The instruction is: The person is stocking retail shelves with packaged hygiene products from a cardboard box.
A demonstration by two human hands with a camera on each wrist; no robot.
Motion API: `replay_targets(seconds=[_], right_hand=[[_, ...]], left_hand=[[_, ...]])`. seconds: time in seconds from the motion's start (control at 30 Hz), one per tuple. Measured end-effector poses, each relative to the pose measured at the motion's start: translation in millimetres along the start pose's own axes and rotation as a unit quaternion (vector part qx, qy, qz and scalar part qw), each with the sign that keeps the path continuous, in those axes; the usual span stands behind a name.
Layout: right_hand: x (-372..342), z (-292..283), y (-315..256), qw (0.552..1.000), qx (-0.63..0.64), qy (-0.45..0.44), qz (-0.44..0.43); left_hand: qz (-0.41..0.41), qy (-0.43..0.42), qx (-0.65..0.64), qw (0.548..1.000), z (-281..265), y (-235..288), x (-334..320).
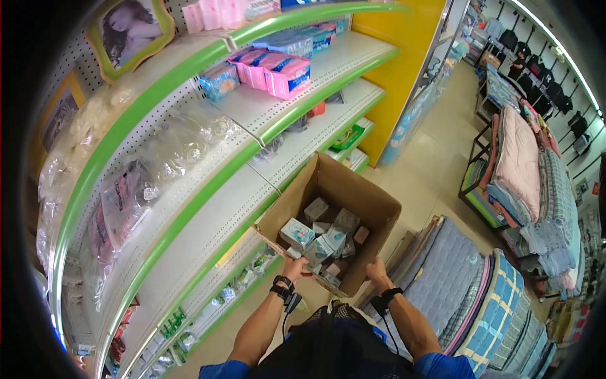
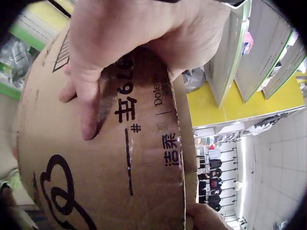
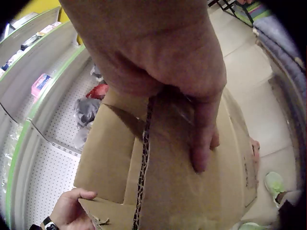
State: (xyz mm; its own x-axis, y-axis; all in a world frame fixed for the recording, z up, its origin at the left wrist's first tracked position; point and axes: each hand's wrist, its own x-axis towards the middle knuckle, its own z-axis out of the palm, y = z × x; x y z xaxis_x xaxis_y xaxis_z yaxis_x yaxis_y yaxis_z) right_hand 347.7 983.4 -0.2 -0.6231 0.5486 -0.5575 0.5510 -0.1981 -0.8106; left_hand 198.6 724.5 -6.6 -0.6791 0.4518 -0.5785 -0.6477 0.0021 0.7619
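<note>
Between both hands is an open cardboard box [image 1: 379, 199], tilted so its inside faces the head camera. Several small boxed and clear-wrapped packs [image 1: 319, 249] lie loose at its bottom. My left hand [image 1: 294, 268] grips the near left part of the rim; in the left wrist view its fingers [image 2: 88, 112] lie along the printed outer wall. On the near right my right hand [image 1: 377, 275] holds the rim, and the right wrist view shows its fingers [image 3: 201, 148] down the outside with the torn cardboard edge under the palm.
Curved white shelves [image 1: 221, 183] with green edges run along the left, bearing pink packs [image 1: 287, 76] and bagged goods [image 1: 183, 142]. Stacked folded quilts [image 1: 435, 271] stand close on the right. Beyond the box, a tiled aisle [image 1: 435, 145] leads past a yellow shelf end [image 1: 391, 76].
</note>
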Motion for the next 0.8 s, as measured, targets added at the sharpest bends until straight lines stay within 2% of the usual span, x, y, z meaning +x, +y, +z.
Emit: replay_targets(seconds=[0.03, 0.13, 0.2, 0.23, 0.27, 0.33, 0.37, 0.43, 0.47, 0.53, 0.57, 0.6, 0.63, 0.67, 0.73, 0.8], right_hand=[[17.5, -7.0, 21.2, 0.998, -0.021, 0.023, -0.052], [23.9, -35.5, -1.9, 0.998, -0.005, -0.005, -0.056], [36.2, -55.5, -13.0, 0.995, -0.065, 0.017, -0.072], [50.9, -67.9, -6.3, 0.989, -0.114, 0.031, -0.085], [67.4, -79.1, 0.5, 0.981, -0.164, 0.042, -0.099], [74.0, -101.5, -21.9, 0.992, -0.097, 0.003, -0.081], [87.6, -111.7, -15.7, 0.992, -0.105, -0.007, -0.074], [125.1, -133.0, -0.6, 0.993, -0.046, -0.007, -0.104], [130.6, -139.3, -5.6, 0.993, -0.053, -0.011, -0.103], [131.9, -155.1, -22.7, 0.997, 0.004, 0.018, -0.076], [131.1, -162.7, -36.9, 0.998, -0.026, 0.043, -0.024], [143.8, -172.0, -33.6, 0.998, -0.032, 0.041, -0.019], [156.6, -183.3, -32.1, 0.998, 0.015, 0.063, -0.024], [168.5, -192.6, -27.9, 0.994, 0.065, 0.083, -0.027], [170.3, -200.9, -45.1, 0.994, 0.084, 0.058, -0.023], [177.9, -204.7, -50.9, 0.996, 0.059, 0.070, -0.019]], left_hand=[[-0.026, 0.019, -0.027, 0.999, -5.2, -21.7, 17.5], [-0.049, 0.036, -0.053, 0.997, 24.9, -22.6, 16.6], [-0.049, 0.033, -0.078, 0.995, 44.1, -33.6, 24.2], [-0.045, 0.011, -0.070, 0.996, 57.0, -31.2, 24.5], [-0.031, 0.027, -0.064, 0.997, 70.9, -30.2, 28.3], [-0.028, 0.045, -0.009, 0.999, 86.2, -31.6, 48.5], [-0.035, 0.035, -0.001, 0.999, 89.7, -37.1, 65.4], [-0.018, -0.009, -0.047, 0.999, 124.4, -7.2, 66.7], [-0.020, -0.006, -0.054, 0.998, 137.8, 2.1, 74.4], [-0.036, 0.013, -0.005, 0.999, 158.7, 14.9, 89.0], [-0.041, 0.015, -0.011, 0.999, 164.4, 21.7, 91.1], [-0.008, -0.012, 0.029, 0.999, 167.6, 26.9, 93.3], [0.026, -0.037, 0.068, 0.997, 168.7, 31.9, 92.9], [0.019, -0.030, 0.065, 0.997, 161.0, 29.1, 94.6], [0.008, -0.117, 0.157, 0.981, 128.8, 19.9, 89.7], [0.012, -0.035, 0.212, 0.977, 84.1, -0.5, 63.4]])
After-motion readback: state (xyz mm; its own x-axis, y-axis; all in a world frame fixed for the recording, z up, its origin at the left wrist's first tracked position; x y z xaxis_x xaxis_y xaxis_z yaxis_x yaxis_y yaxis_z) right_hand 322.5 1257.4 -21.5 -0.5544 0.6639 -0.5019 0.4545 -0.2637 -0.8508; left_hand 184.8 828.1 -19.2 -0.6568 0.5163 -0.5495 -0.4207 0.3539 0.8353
